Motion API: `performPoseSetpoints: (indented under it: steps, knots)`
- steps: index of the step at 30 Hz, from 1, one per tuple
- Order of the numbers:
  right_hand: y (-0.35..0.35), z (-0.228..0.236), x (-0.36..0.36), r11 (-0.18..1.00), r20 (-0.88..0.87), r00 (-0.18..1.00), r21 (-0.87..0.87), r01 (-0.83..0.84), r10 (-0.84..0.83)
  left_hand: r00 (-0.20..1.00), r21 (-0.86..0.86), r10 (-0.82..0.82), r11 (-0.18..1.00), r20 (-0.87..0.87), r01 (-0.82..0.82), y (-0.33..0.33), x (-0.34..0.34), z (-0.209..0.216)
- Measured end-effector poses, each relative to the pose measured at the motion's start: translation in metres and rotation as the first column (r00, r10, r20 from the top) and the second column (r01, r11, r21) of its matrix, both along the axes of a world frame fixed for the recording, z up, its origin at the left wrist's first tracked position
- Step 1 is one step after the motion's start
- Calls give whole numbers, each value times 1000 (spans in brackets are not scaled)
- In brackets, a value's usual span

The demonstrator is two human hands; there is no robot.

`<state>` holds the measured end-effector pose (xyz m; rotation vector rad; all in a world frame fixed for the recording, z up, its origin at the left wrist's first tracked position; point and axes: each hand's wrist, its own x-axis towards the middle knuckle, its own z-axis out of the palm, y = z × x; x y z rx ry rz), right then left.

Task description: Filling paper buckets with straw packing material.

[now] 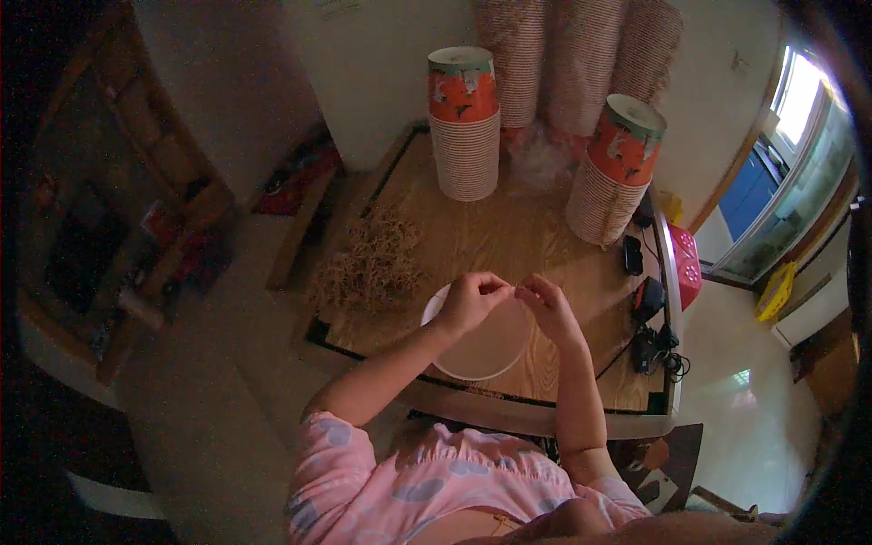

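Over a round open container with a white rim (474,377), both hands are raised close together with fingertips nearly meeting. My left hand (470,302) is closed in a pinch. My right hand (549,312) also pinches with thumb and fingers. Whatever lies between the fingertips is too small to make out. The container stands near the front edge of the wooden table (400,338), its inside plain and tan. Left of it spreads a loose heap of brown, tangled, stringy strands (374,259).
Two tall stacks of orange-and-green paper tubs, the left stack (463,127) and the right stack (618,168), stand upside down toward the back. Wrapped stacks (586,59) rise behind. Black chargers and cables (649,345) lie along the right edge, beside a red basket (686,263).
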<state>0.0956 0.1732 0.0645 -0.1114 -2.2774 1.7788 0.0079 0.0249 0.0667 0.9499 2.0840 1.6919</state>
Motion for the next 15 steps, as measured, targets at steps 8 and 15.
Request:
performPoseSetpoints:
  steps: [8, 15]
  knots:
    - [9, -37, -10, 992, -72, 989, -25, 125, -127, 995, -44, 16, 999, -98, -21, 5, -13, -23]
    - [19, -59, -16, 989, -90, 985, -37, 146, -149, 922, -152, 74, 978, -381, -141, 3, -11, -30]
